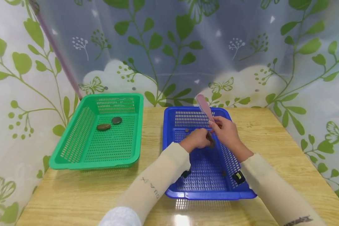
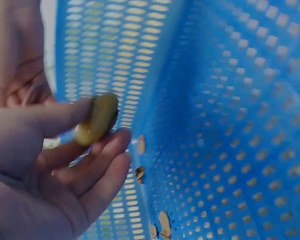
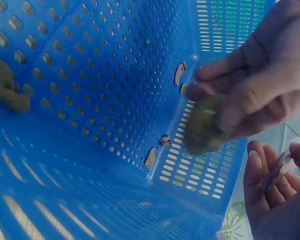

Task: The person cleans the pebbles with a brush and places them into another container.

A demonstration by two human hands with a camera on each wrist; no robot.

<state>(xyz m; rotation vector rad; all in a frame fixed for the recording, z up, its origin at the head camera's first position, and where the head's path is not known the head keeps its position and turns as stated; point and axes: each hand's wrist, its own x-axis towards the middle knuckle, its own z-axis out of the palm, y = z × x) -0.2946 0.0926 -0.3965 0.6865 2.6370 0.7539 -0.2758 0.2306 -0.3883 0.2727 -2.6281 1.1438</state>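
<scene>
My left hand (image 1: pixel 197 138) pinches a smooth, rounded stone (image 2: pixel 99 120) between thumb and fingers, inside the blue basket (image 1: pixel 212 196). The stone looks yellowish brown and is blurred in both wrist views. Above the basket's right side, my right hand (image 1: pixel 226 131) grips a pink brush (image 1: pixel 204 106) by its handle end. The brush head points up and away, its bristles facing left and apart from the stone. Brown flakes (image 3: pixel 11 90) lie on the basket's floor, several of them along the far edge.
To the left stands a green basket (image 1: pixel 138 135) holding a brown oval stone (image 1: pixel 103 127) and a dark grey stone (image 1: pixel 116 120). Both baskets rest on a wooden table (image 1: pixel 155 125). A leaf-patterned curtain (image 1: pixel 169 62) hangs behind and at both sides.
</scene>
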